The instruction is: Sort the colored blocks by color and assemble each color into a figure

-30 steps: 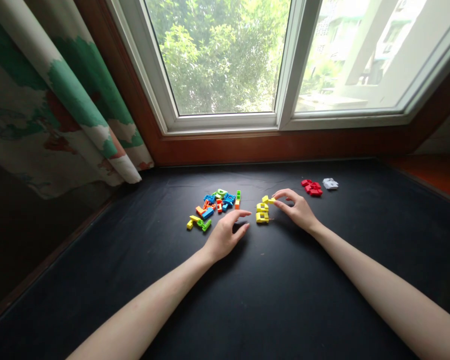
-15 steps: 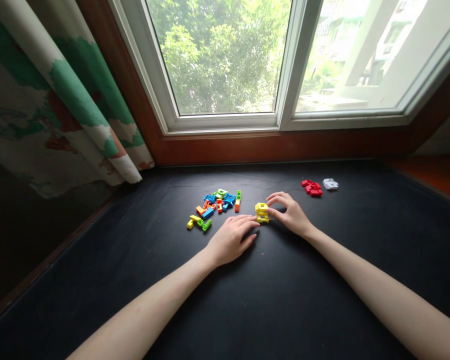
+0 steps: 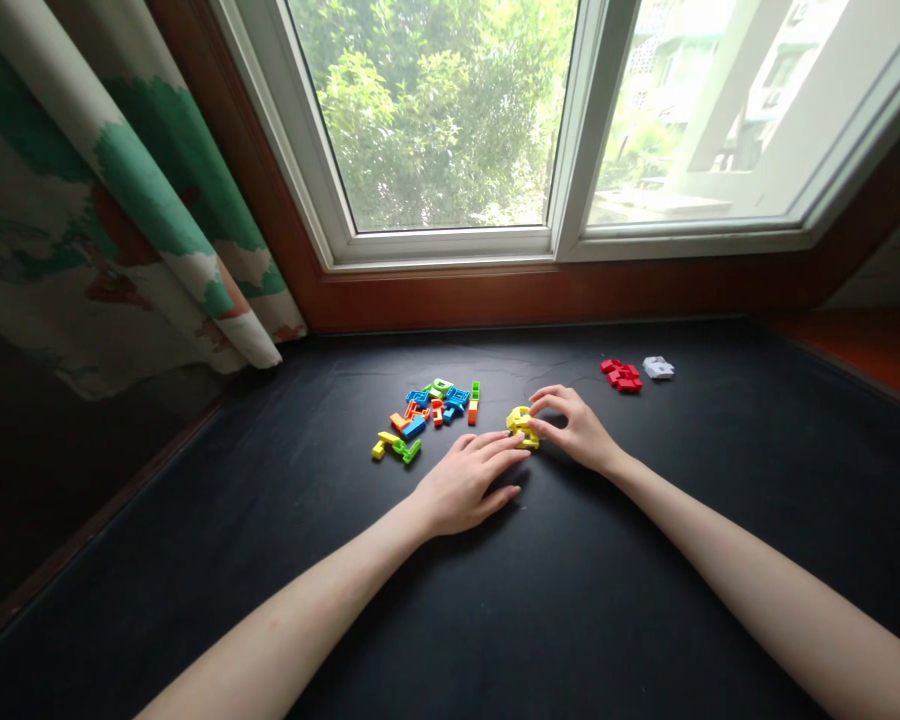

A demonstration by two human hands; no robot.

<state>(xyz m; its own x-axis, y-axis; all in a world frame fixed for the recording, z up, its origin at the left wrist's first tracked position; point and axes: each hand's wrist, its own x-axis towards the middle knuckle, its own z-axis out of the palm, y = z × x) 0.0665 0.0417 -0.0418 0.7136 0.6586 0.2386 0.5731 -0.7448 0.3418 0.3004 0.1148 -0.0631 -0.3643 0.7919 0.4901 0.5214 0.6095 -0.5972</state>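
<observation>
A small stack of yellow plastic blocks (image 3: pixel 522 422) stands on the black tabletop between my two hands. My right hand (image 3: pixel 576 432) pinches its upper part from the right, thumb and fingertips against the yellow plastic. My left hand (image 3: pixel 471 482) lies low at the near left side, fingers stretched out, its fingertips covering part of the lower yellow blocks. Left of the stack is a loose pile of blue, orange and green blocks (image 3: pixel 436 402). Closer to me lie a few yellow pieces (image 3: pixel 382 444) and green pieces (image 3: pixel 407 451).
Red blocks (image 3: pixel 622 376) and white blocks (image 3: pixel 658 367) sit in two small groups at the back right of the black tabletop (image 3: pixel 555 620). A window (image 3: pixel 450 250) rises behind the table's far edge. A patterned curtain (image 3: pixel 157 210) hangs at the left.
My left fingers have slid a little to the right, over the lower yellow blocks. The top of the yellow stack has turned and sits slightly differently under my right fingertips.
</observation>
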